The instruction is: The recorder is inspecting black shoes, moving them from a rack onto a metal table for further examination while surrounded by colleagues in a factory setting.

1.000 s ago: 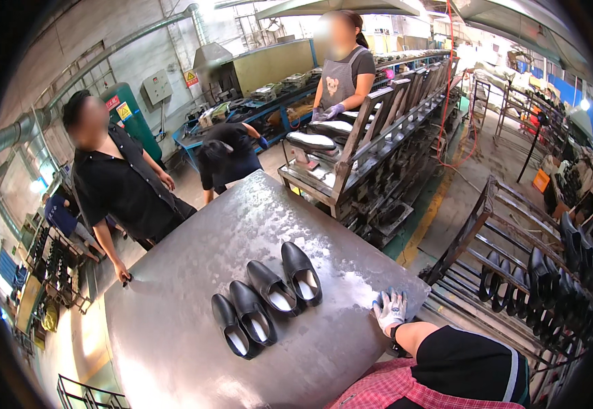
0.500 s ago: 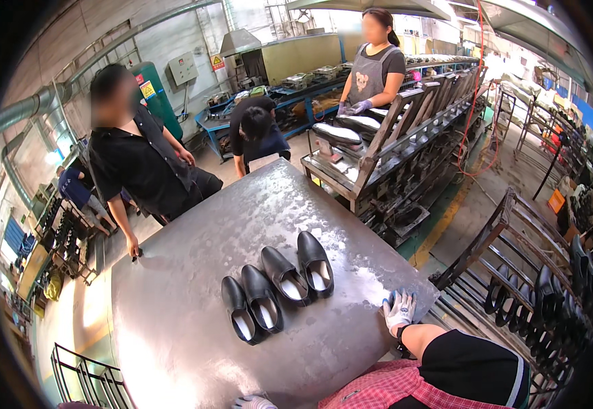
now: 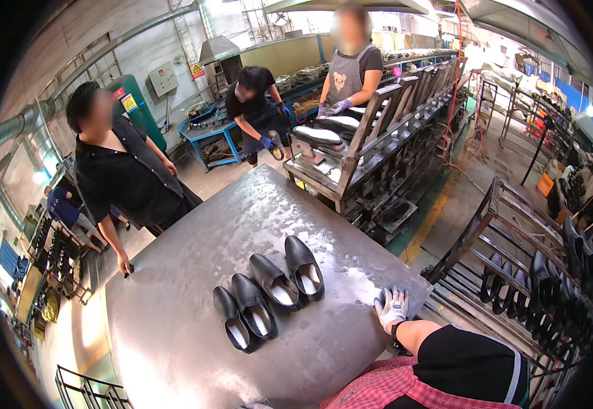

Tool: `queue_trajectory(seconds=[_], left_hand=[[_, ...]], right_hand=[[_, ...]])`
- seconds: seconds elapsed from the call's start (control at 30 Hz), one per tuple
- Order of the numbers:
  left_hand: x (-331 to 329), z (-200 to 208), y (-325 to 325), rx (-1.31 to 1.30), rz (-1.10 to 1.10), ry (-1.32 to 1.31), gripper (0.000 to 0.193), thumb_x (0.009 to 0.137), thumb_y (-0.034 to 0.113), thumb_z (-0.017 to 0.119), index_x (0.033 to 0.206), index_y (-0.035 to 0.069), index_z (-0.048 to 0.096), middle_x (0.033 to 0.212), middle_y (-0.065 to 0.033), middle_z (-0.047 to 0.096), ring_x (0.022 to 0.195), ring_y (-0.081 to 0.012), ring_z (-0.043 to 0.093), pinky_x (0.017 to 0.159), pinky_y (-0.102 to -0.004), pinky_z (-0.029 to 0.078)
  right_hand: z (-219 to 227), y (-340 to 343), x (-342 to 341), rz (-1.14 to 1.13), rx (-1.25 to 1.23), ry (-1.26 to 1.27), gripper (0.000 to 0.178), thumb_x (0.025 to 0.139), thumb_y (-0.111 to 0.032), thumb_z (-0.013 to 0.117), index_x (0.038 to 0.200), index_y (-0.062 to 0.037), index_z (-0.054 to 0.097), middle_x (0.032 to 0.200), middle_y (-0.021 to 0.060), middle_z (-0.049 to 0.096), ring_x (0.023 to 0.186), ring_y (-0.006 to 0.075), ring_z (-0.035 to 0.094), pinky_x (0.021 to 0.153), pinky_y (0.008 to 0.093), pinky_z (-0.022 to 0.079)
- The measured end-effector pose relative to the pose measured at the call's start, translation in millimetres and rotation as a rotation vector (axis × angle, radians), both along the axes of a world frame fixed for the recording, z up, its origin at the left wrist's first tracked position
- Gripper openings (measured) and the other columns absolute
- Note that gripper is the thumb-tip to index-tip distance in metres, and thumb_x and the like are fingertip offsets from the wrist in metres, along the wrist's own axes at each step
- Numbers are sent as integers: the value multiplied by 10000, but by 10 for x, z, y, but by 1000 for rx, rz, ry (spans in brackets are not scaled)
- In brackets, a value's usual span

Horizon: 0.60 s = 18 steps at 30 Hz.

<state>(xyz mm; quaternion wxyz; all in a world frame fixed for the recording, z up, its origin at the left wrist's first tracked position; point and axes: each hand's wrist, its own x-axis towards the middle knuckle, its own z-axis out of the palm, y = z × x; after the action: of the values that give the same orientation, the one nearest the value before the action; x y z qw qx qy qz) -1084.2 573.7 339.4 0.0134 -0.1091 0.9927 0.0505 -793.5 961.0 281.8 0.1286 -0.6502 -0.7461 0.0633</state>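
Observation:
My right hand (image 3: 393, 307), in a white glove with darker fingertips, lies flat with fingers spread on the right corner of the metal-topped table (image 3: 180, 320). Only a sliver of my left hand (image 3: 259, 405) shows at the bottom edge, by the table's near side; its fingers are hidden. Two pairs of black slip-on shoes stand side by side in the middle of the table, pale insoles showing. The leftmost shoe (image 3: 227, 307) is lowest in view and the rightmost shoe (image 3: 298, 255) sits highest. Neither hand touches them.
Across the table a person in black (image 3: 122, 170) rests a hand at the left edge, holding something small and dark. A bending person (image 3: 255, 102) holds a shoe-like object. An aproned person (image 3: 351, 75) stands behind a shoe-last conveyor (image 3: 341, 163). A rack of black shoes (image 3: 514, 286) stands at right.
The view has shifted slightly. My left hand has slipped almost out of the bottom edge. The bending person has raised their upper body, and a shoe-like object now shows in their gloved hand.

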Motion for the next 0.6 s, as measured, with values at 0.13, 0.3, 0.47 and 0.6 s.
queue_trajectory(seconds=[0.13,0.3,0.47,0.6], left_hand=[[-16,-74,-12,-36,-2,23,518,1055,398,417,1427,63,549,1524,-219,510,1398,-433,477,1144,-566,391],[-25,-136,-29,-29,8,49,504,1060,399,405,1400,63,564,1490,-221,534,1386,-433,485,1135,-567,399],[-16,-135,-20,-8,23,57,509,1058,396,403,1403,55,558,1498,-230,523,1390,-436,479,1135,-568,398],[-14,-68,-7,-10,5,53,500,1049,390,413,1396,58,554,1477,-227,529,1366,-432,492,1120,-570,410]], right_hand=[[-29,-1,-3,-17,-1,6,636,994,-510,539,1451,-69,551,1578,193,453,1465,388,387,1289,543,125],[-30,6,6,-17,-7,33,653,995,-507,537,1456,-44,537,1578,189,455,1469,381,385,1292,536,117],[9,-12,2,-15,-17,19,641,1002,-499,528,1458,-49,539,1583,193,454,1469,387,389,1292,538,114],[66,-19,-7,-21,-40,-38,639,1015,-537,480,1475,-101,563,1587,179,471,1468,340,417,1301,503,117]])
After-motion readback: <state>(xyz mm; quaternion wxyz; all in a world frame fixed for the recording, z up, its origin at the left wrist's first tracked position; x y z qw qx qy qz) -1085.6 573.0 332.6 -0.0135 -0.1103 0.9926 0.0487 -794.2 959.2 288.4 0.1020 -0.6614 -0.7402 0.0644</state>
